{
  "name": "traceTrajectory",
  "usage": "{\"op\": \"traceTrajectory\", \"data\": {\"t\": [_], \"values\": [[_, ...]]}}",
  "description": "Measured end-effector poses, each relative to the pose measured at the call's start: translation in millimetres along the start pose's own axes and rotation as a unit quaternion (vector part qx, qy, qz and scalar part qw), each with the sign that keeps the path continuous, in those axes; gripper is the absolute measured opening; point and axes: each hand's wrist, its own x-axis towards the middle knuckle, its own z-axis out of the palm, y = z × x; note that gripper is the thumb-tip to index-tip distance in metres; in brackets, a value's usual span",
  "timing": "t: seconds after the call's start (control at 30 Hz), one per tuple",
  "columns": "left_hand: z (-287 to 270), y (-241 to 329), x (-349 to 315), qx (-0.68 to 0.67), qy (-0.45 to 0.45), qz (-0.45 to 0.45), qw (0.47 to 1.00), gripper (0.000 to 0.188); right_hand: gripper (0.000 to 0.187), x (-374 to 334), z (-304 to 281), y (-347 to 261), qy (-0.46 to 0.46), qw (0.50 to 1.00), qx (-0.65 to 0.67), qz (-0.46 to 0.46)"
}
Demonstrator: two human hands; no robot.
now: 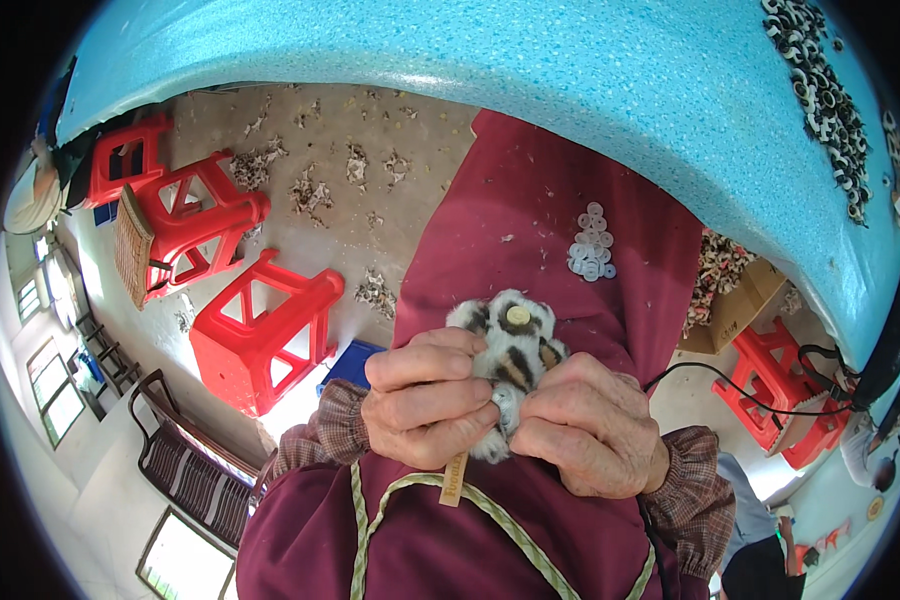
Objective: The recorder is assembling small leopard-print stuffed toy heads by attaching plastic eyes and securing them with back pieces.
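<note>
A small furry plush piece [510,345], white with black and brown patches, is held over my lap between both hands. A pale yellow round disc [518,315] shows on its upper part. My left hand [425,400] is closed on its left side, the fingers bent. From the right, my right hand [590,425] pinches it at the lower part, where a whitish-grey bit shows between the fingertips. What lies inside the pinch is hidden. Beyond the hands, several white plastic washers [590,245] lie in a heap on my maroon apron [550,190].
A blue speckled tabletop [570,60] spans the far side, with black-and-white small parts [825,95] on its right. Red stools [260,330] stand at left, fabric scraps [310,190] on the floor. A cardboard box [740,305] and dark cable [710,365] are at right.
</note>
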Motion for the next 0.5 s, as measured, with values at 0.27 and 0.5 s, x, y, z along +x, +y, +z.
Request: {"op": "traceTrajectory", "data": {"t": [0.27, 0.5], "values": [[3.7, 1.6, 2.8, 0.011, 0.036, 0.027, 0.999, 0.018, 0.031, 0.7, -2.9, -0.1, -0.024, 1.000, -0.010, -0.017], [-13.1, 0.8, 2.7, -0.031, -0.071, -0.033, 0.996, 0.022, 0.030, -0.4, 0.5, 1.5, -0.017, 1.000, -0.011, -0.009]]}}
